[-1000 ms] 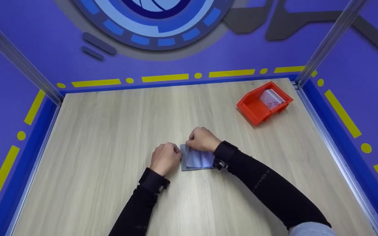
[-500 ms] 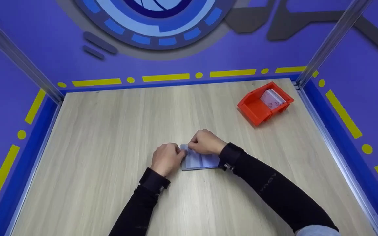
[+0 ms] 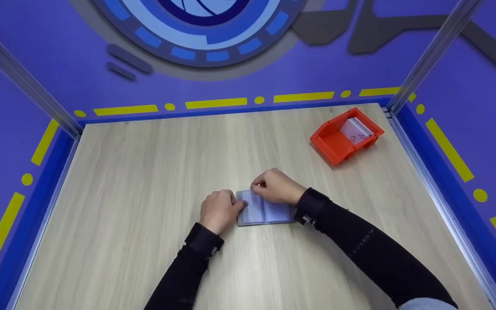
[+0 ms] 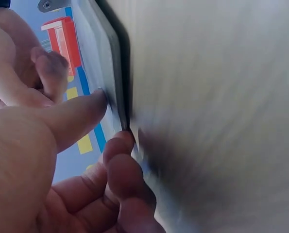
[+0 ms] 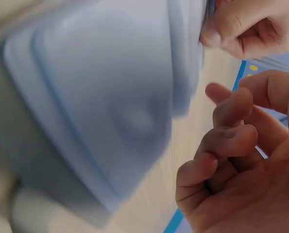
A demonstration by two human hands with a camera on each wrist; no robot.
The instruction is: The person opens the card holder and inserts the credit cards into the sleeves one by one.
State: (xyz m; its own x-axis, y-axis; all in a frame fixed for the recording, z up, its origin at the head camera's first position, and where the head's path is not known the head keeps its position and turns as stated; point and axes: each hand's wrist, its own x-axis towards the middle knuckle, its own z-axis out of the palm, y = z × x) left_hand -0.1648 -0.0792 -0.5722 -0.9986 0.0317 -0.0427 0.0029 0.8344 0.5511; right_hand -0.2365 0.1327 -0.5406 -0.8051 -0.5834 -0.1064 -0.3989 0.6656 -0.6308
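Observation:
A small notebook (image 3: 254, 213) lies spread on the wooden table with pale pages and a grey cover. My left hand (image 3: 218, 211) grips its left edge, the thumb (image 4: 88, 109) on the upper face and curled fingers at the rim underneath. Over the far edge of the pages hovers my right hand (image 3: 278, 187). In the right wrist view its fingers (image 5: 231, 141) are loosely bent, with nothing visible between them and a gap to the pages (image 5: 100, 73), which look blurred. The right forearm and wrist band cover part of the notebook's right side.
An orange-red bin (image 3: 334, 144) stands at the back right of the table (image 3: 153, 172). Inside it leans a stack of white cards or booklets (image 3: 357, 130) with reddish marks. Blue-purple walls (image 3: 230, 88) and metal posts (image 3: 429, 56) enclose the table's back and sides.
My right hand has moved a little to the right over the notebook, uncovering more of its pages. The left hand has shifted slightly right, its thumb now on the notebook's left edge.

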